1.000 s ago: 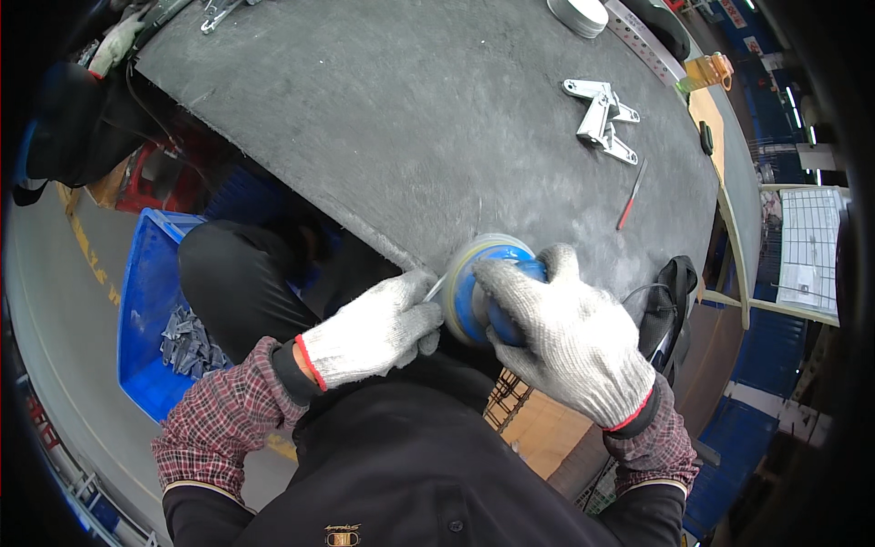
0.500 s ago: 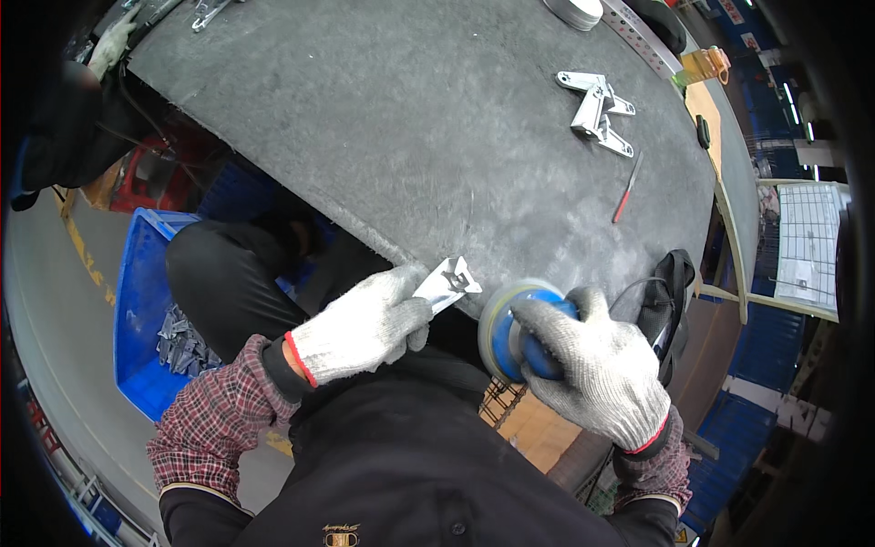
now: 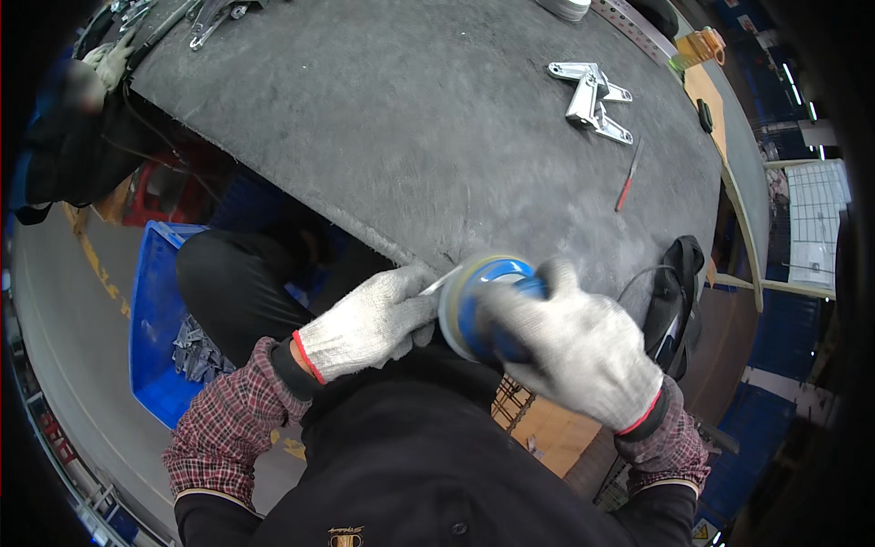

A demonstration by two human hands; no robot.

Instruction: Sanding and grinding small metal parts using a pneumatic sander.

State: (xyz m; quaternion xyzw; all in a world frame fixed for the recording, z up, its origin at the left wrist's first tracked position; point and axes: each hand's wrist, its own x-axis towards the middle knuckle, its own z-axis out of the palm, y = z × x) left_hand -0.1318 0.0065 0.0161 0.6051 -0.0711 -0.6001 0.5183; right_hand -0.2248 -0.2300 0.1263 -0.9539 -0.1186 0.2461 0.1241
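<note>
My left hand [image 3: 374,319], in a pale knit glove, grips a silver metal bracket [image 3: 444,279] near the edge of the grey table. Only a thin edge of the bracket shows; the tool's disc hides the rest. My right hand [image 3: 588,351], gloved as well and partly blurred, is wrapped round a blue disc sander [image 3: 499,270]. The sander's pad is tilted on edge against the bracket, or very close to it. Farther back on the table, several similar silver brackets [image 3: 583,108] lie in a loose pile.
A red-handled file [image 3: 627,187] lies on the grey table [image 3: 383,137]. On the floor at left stands a blue bin [image 3: 146,319] with metal pieces. A black bag [image 3: 673,301] hangs at the table's right edge. Another person's gloved hand [image 3: 114,64] shows at far left.
The sander in my right hand has moved left onto or close to the bracket, now largely covering it. The bracket has turned edge-on in my left hand. The view has shifted slightly.
</note>
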